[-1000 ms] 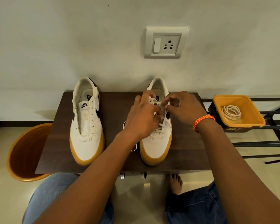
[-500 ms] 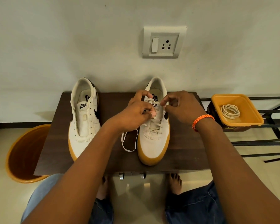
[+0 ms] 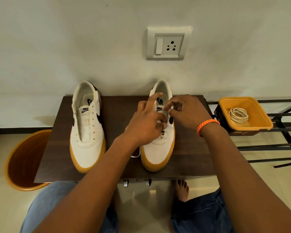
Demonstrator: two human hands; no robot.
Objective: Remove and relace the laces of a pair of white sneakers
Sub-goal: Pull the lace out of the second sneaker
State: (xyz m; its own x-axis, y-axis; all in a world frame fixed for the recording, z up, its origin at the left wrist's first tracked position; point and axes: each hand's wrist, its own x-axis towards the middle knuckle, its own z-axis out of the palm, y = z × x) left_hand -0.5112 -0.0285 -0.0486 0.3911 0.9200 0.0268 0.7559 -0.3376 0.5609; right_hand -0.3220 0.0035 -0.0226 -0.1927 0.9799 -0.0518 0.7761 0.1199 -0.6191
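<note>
A: Two white sneakers on the dark counter [image 3: 188, 158], toes toward the near edge, heels toward the wall.

B: And the laced sneaker [image 3: 158, 152]?

A: To the right of the bare sneaker [image 3: 87, 140], well apart from it. Lace [image 3: 164, 132] crossed over its front holes. Loose loop of lace hanging off its left side onto the counter.

B: Left hand [image 3: 144, 125]?

A: Over the laced sneaker, first finger stuck out straight toward the heel, other fingers curled down at the lace. Pinching it or not, hard to tell.

B: Right hand [image 3: 186, 113]?

A: Right of the left hand, by the sneaker's tongue. Thumb and finger tips pinched together on a bit of lace. Orange band [image 3: 207, 125] round the wrist.

B: Bare sneaker?

A: Holes open, tongue showing.

B: Farther out?

A: Yellow tub [image 3: 259, 125] right of the laced sneaker, past the counter, on a black rack [image 3: 286, 145]. Coiled lace [image 3: 238, 115] inside. Orange bin [image 3: 22, 158] on the floor, left of the bare sneaker. Wall socket [image 3: 169, 43] above.
</note>
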